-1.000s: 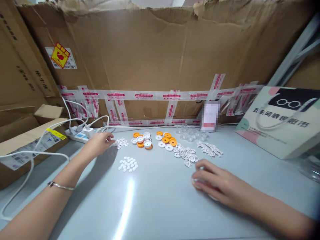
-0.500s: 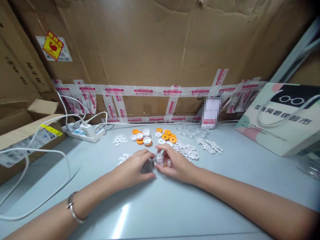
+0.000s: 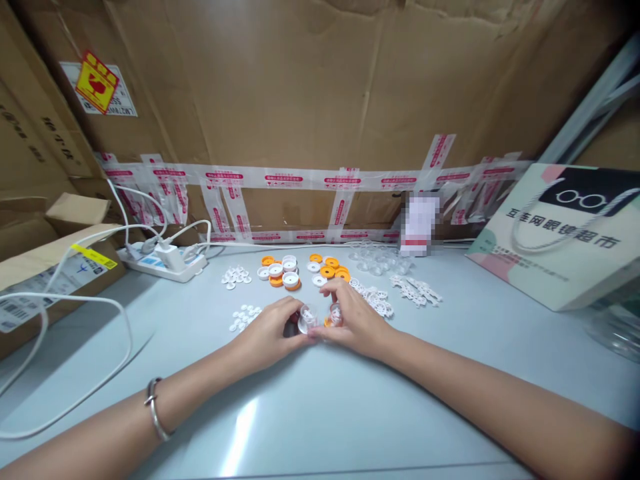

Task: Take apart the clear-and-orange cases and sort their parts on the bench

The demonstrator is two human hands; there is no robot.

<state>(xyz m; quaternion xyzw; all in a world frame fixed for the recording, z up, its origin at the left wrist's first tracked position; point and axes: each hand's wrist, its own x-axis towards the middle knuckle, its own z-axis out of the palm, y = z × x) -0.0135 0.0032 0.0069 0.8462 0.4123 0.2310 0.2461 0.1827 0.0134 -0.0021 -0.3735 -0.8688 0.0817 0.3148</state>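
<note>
My left hand (image 3: 274,328) pinches a small clear plastic dome with a white base (image 3: 307,320), with white bits visible inside. It is tilted on its side just above the table. My right hand (image 3: 357,320) curves around from the other side, index finger raised and apart, its thumb tip at the dome's lower edge. Between that thumb and index finger shows a second clear dome with an orange base (image 3: 334,315), partly covered by the hand. Beyond the hands lie white and orange round caps (image 3: 290,280), more orange caps (image 3: 327,272) and white gear-like pieces (image 3: 373,298).
Small white pieces (image 3: 245,318) lie left of my hands, with another group (image 3: 236,276) behind. Clear domes (image 3: 377,259) and white flat parts (image 3: 417,291) lie back right. A power strip (image 3: 173,263) with white cables, an open carton (image 3: 55,267) and a paper bag (image 3: 555,247) flank the table.
The clear dome has shifted slightly left and tilted, into my left hand's fingers. My right index finger has come off it. The camera view has shifted a little.
</note>
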